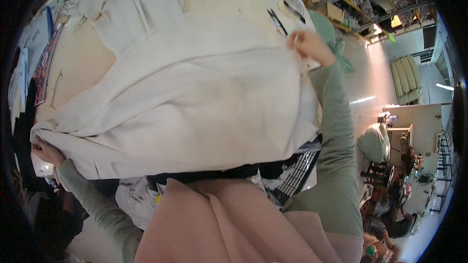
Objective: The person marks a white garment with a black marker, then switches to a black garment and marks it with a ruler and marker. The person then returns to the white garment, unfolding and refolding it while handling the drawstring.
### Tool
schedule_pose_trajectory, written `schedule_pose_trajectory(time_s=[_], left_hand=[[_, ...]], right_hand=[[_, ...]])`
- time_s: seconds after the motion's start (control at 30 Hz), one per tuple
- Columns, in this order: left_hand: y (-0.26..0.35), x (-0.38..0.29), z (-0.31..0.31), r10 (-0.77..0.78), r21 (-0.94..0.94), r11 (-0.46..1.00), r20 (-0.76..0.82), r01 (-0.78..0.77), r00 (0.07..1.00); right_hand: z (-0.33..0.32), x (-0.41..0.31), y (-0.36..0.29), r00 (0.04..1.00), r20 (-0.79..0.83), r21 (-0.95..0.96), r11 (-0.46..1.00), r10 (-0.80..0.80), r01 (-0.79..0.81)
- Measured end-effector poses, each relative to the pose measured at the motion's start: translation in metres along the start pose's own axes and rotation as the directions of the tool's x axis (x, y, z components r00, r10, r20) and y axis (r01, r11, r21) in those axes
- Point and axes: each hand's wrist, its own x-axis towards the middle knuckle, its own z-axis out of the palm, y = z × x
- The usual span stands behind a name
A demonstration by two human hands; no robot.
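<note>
A large white fabric piece (204, 117) lies in folds across the table before me and hangs over its near edge. My left hand (49, 152) grips the bunched cloth at its far left end, the fingertips partly hidden by a fold. My right hand (310, 48), blurred, is at the upper right corner of the cloth with fingers bent. Whether it pinches the fabric cannot be made out. Just beyond it lie thread snips (276, 22) with dark blades. A pale tape roll (283, 7) sits beside them, with a dark slender tool (295, 11) lying across it.
More white cloth (135, 3) is spread at the table's far side. The tabletop (82, 58) shows at left, near a patterned cloth (45, 65). A green bundle (323, 25) stands by the right edge. Shelves (351, 0) stand beyond; a person (376, 232) is at lower right.
</note>
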Motion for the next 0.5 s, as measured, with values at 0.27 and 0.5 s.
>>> schedule_pose_trajectory(time_s=[0.27,0.5], left_hand=[[0.021,-0.003,-0.006,-0.103,-0.03,0.994,-0.007,0.103,0.995],[-0.003,0.003,0.001,-0.112,-0.423,0.898,0.052,0.124,0.992]], right_hand=[[-0.062,-0.074,-0.027,0.652,-0.7,0.195,0.801,-0.292,0.567],[0.0,-0.166,-0.004,1.0,0.022,0.274,0.962,-0.004,-0.003]])
